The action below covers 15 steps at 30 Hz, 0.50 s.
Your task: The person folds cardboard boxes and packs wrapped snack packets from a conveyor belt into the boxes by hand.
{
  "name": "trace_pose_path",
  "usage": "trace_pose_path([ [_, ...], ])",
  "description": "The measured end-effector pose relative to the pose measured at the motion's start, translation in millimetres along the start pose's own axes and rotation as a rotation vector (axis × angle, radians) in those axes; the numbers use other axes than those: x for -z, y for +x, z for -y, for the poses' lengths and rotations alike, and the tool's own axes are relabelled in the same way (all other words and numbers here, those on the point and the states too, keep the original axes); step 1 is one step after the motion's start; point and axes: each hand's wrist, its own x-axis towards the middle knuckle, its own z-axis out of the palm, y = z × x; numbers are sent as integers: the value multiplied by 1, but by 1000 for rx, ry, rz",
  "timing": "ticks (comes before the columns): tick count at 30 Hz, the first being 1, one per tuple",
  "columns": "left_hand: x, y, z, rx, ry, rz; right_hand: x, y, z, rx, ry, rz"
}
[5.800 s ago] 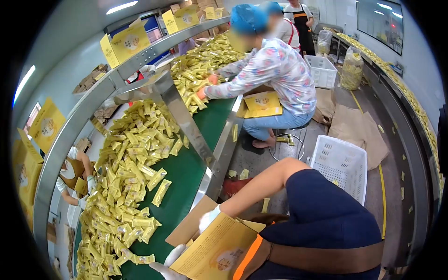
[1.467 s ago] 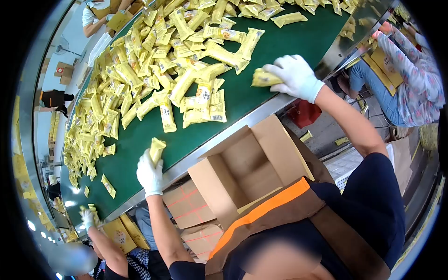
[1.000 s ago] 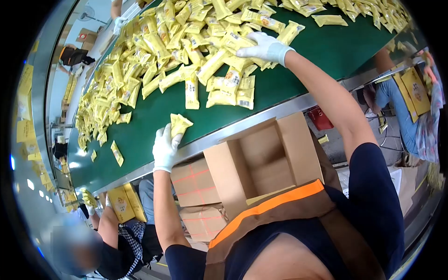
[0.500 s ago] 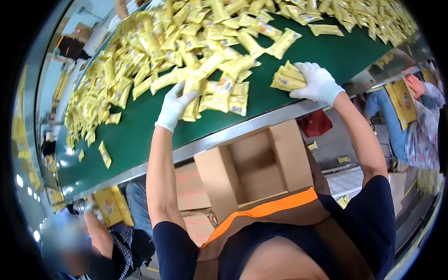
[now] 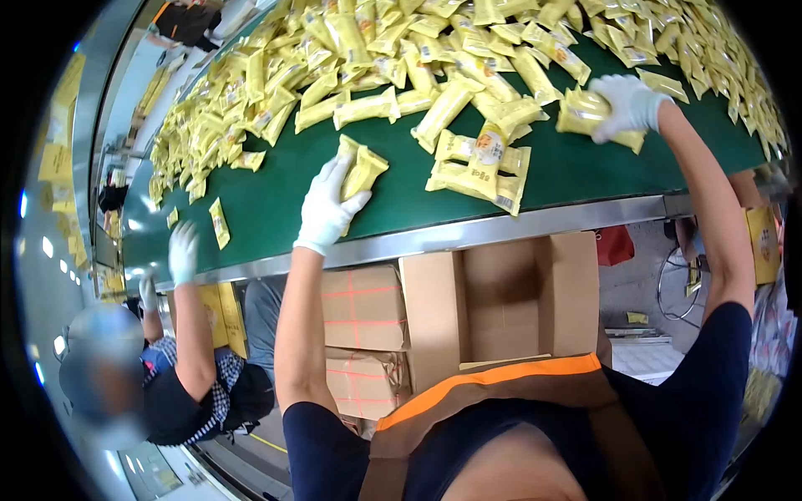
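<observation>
White gloves cover both hands. My left hand [image 5: 332, 196] is closed around yellow packets [image 5: 364, 170] above the green belt [image 5: 292, 196], close to its metal edge. Farther right, my right hand [image 5: 625, 107] grips yellow packets [image 5: 585, 115], palm down over the belt. Between the hands lies a small group of packets [image 5: 484, 167], one across the others. Behind them spreads a large heap of yellow packets [image 5: 376, 50]. An open cardboard box [image 5: 505, 317] with its flaps out stands below the belt edge, against my apron.
The belt's metal rim [image 5: 451, 235] runs between me and the packets. Taped brown cartons [image 5: 361, 313] are stacked left of the open box. A co-worker [image 5: 180, 367] sits at the left with gloved hands by the belt; a red object [image 5: 614, 245] and a stool [image 5: 681, 284] are at the right.
My left hand has lifted packets away from the small group. My right hand has moved toward the heap's right part, still holding packets. The co-worker's gloved hand has come up over the belt.
</observation>
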Motion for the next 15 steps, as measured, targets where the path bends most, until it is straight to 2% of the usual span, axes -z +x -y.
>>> trace_pose_path([
  [2,-8,-5,-14,89,10,-72,1,-28,17,-41,-32,35],
  [4,-7,-4,-27,245,82,-60,-16,-46,15,-13,78,-91],
  [8,-7,2,-31,223,265,175,-57,-54,6,25,53,-326],
  [12,-7,-10,-59,245,457,260,-29,-65,26,-43,74,-143],
  [13,-12,-15,-55,188,478,178,-33,-64,26,-48,82,-199],
  [15,-4,-10,-56,309,310,237,-44,-65,24,-64,103,-303],
])
